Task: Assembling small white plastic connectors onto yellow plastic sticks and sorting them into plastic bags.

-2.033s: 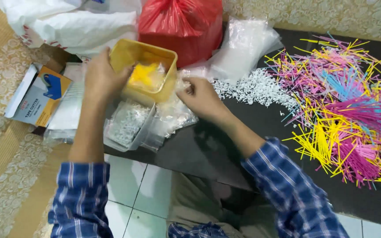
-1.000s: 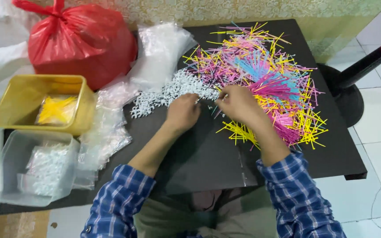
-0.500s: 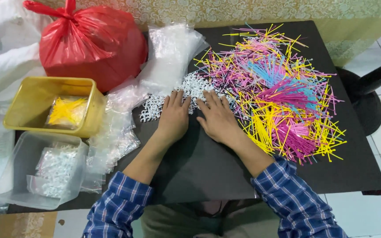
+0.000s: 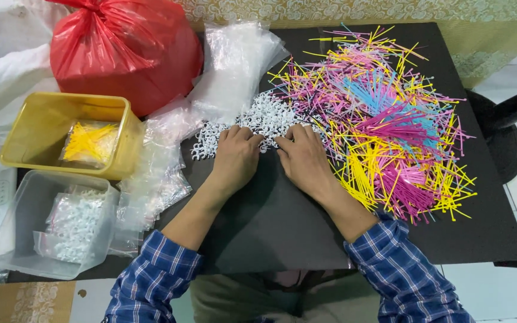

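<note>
Both hands lie flat and empty on the black counter [image 4: 270,227], the left hand [image 4: 236,157] and right hand [image 4: 304,158] side by side, fingertips touching the heap of small white rings [image 4: 258,119]; right of them a large pile of coloured sticks [image 4: 384,119] lies unsorted; left, a yellow tub [image 4: 31,128] and a clear tub [image 4: 16,239] hold a few filled bags, so most seems left.

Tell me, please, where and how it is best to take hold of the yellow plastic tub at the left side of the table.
Grip the yellow tub by its near long rim, coming from above and from the person's side. The top is open and that wall stands clear, while the red bag crowds the far side. One packet of yellow sticks lies inside, so it probably lifts easily.
</note>
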